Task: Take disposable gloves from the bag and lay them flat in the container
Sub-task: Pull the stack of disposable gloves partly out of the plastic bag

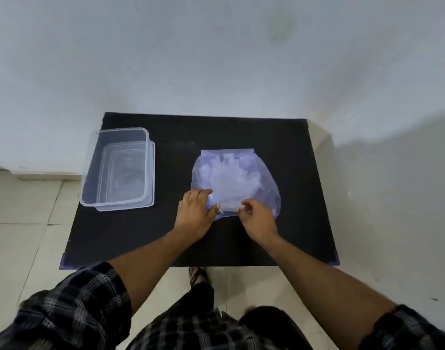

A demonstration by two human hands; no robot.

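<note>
A clear plastic bag (263, 183) lies flat in the middle of the black table (196, 132), with a crumpled white heap of disposable gloves (227, 176) showing through it. My left hand (194, 214) rests on the bag's near left corner, thumb pinching its edge. My right hand (258, 219) pinches the bag's near edge a little to the right, fingers curled. A clear rectangular container (90, 173) stands at the table's left side, with nothing visible inside it.
The table stands against a pale wall. Tiled floor runs along the left and near sides. My sandalled foot (197, 275) shows just under the table's near edge. The container overhangs the table's left edge slightly.
</note>
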